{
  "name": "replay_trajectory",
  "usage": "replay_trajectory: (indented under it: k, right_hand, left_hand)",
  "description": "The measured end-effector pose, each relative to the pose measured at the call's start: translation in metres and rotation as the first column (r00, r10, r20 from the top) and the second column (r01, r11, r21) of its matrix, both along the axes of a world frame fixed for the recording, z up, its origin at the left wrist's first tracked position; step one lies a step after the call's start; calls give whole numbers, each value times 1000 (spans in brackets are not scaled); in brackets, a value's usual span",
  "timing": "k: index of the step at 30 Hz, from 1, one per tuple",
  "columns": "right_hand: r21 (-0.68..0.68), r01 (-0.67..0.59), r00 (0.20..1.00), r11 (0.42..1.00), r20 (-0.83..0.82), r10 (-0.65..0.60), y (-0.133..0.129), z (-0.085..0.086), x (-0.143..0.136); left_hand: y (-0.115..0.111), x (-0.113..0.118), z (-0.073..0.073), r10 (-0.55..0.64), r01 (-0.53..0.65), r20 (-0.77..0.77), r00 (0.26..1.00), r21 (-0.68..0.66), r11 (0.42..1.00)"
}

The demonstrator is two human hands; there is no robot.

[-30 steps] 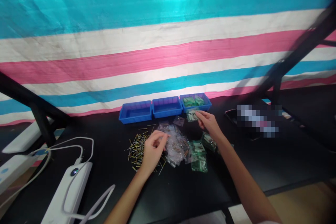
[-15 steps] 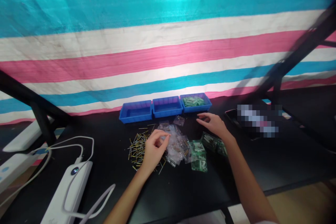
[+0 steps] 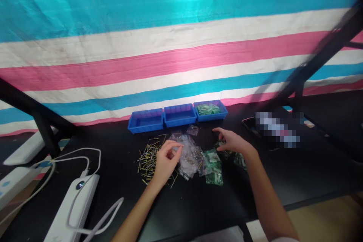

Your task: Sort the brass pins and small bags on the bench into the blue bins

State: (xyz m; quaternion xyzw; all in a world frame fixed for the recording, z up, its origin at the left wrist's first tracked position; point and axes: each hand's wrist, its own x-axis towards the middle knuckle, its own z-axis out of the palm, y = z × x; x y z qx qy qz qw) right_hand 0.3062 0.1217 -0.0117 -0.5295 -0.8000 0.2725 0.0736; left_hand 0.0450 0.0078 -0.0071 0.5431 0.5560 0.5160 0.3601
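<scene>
My left hand is closed in a pinch between a heap of thin metal pins with yellowish ends and a pile of small clear plastic bags. Whatever may be between its fingertips is too small to make out. Thumb and forefinger spread apart, my right hand is over dark green-tinted packets, partly covering them; I see nothing in its fingers. Green packets lie just to the right of the clear bags. One separate clear bag sits behind the pile.
Three blue trays stand in a row at the back: a left tray, a middle tray and a right tray with green pieces. A white power bank with cables is at left, a phone at right. Black metal struts flank the table.
My right hand has come down and nearer to me, from behind the dark green packets to over them. The left hand stays in nearly the same place, still pinched.
</scene>
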Motion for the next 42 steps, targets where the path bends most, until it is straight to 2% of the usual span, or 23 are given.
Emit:
replay_trajectory:
  k: [5, 9, 12, 17, 20, 23, 26, 30, 34, 39, 42]
  right_hand:
    - [209, 91, 996, 974, -36, -86, -4, 12, -23]
    - [269, 171, 962, 948, -252, -102, -9, 21, -40]
    - [196, 148, 889, 969, -457, -43, -16, 24, -54]
    - [3, -50, 768, 999, -639, 40, -32, 25, -77]
    - [-122, -185, 731, 975, -680, 54, -40, 26, -86]
    - [-226, -270, 718, 936, -695, 40, -44, 28, -89]
    - [-269, -313, 682, 911, -732, 18, -44, 29, -89]
    - [-304, -392, 644, 868, -764, 23, -44, 29, -88]
    - [-293, -383, 607, 876, -795, -1, -43, 26, -88]
    - [-271, -294, 560, 917, -826, -65, -41, 21, -89]
    - [-266, -292, 551, 919, -832, -66, -41, 21, -89]
  left_hand:
    - [0, 0, -2, -1, 1, 0, 1000, 2, 1000]
    - [0, 0, -1, 3, -3, 1, 1000, -2, 1000]
    - [0, 1, 1, 1, -1, 4, 1000, -14, 1000]
    - [-1, 5, 3, -71, 70, -15, 997, -54, 996]
    - [-1, 6, 0, -93, 92, -5, 996, -70, 993]
    - [-2, 6, -2, -105, 109, 33, 994, -116, 987]
    - [-2, 5, -1, -124, 141, 105, 987, -176, 974]
    - [-1, 5, 3, -99, 132, 202, 974, -161, 978]
    - [0, 5, 3, -49, 84, 246, 968, -133, 988]
    - [-2, 4, 4, -43, 70, 174, 984, -149, 986]
    - [-3, 4, 5, -6, 24, 141, 990, -121, 992]
